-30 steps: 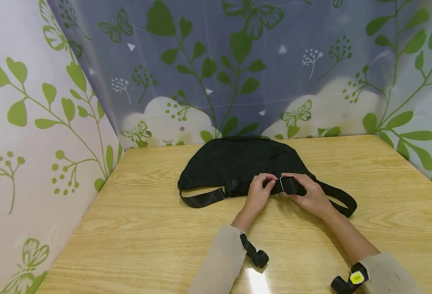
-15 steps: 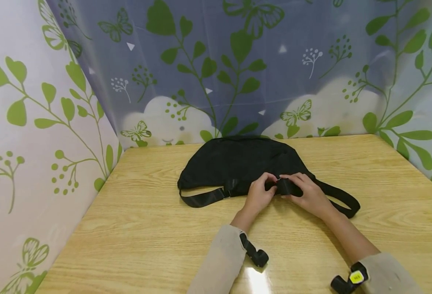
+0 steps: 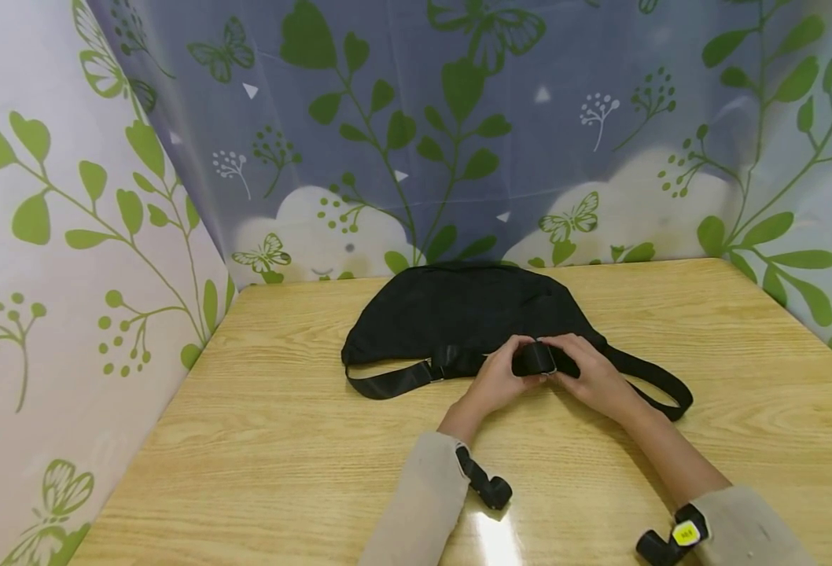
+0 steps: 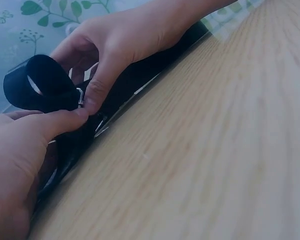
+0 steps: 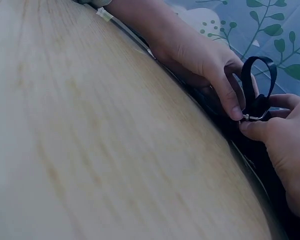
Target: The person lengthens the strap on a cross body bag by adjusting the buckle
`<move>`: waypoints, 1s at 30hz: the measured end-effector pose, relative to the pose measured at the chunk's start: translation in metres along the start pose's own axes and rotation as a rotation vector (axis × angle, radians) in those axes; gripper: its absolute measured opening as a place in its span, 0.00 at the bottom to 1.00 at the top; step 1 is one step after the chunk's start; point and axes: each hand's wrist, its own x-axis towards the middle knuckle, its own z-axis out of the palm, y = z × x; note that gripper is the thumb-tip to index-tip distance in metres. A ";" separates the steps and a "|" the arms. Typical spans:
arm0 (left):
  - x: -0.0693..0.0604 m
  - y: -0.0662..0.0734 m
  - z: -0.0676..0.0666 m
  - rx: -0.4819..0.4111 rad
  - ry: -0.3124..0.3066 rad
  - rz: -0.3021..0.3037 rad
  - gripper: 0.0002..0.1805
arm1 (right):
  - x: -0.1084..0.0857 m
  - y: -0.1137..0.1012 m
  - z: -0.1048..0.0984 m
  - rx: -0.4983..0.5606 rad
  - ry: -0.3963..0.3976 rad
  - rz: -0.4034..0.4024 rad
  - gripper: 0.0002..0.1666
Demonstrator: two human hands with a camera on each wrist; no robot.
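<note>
A black half-moon fabric bag (image 3: 458, 308) lies flat at the back of the table, its webbing strap along the near edge. My left hand (image 3: 498, 382) pinches the strap beside a small metal slide buckle (image 5: 253, 118). Opposite it, my right hand (image 3: 595, 380) pinches the buckle with thumb and fingers. A loop of black strap (image 4: 46, 82) stands up from the buckle between both hands. In the right wrist view the two thumbs nearly meet at the buckle. How the webbing threads through the bar is hidden by the fingers.
Another strap section (image 3: 393, 383) with its own metal adjuster (image 3: 436, 369) lies at the bag's left. A strap bend (image 3: 671, 391) curves out on the right. Patterned curtains (image 3: 359, 141) stand behind the wooden table (image 3: 267, 440) and at both sides.
The strap loop has shifted left over the buckle and now bulges between the hands. The left hand has closed in on the buckle; the right hand has stayed nearly in place.
</note>
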 end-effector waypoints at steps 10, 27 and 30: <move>0.001 -0.003 0.001 0.014 0.032 0.074 0.38 | -0.001 -0.002 0.001 0.026 0.002 0.063 0.34; 0.001 -0.002 0.001 0.084 0.055 0.039 0.31 | -0.003 -0.001 -0.001 0.093 0.004 0.104 0.29; 0.001 -0.002 0.001 0.090 0.060 0.050 0.30 | -0.002 0.000 0.000 0.052 0.034 0.103 0.25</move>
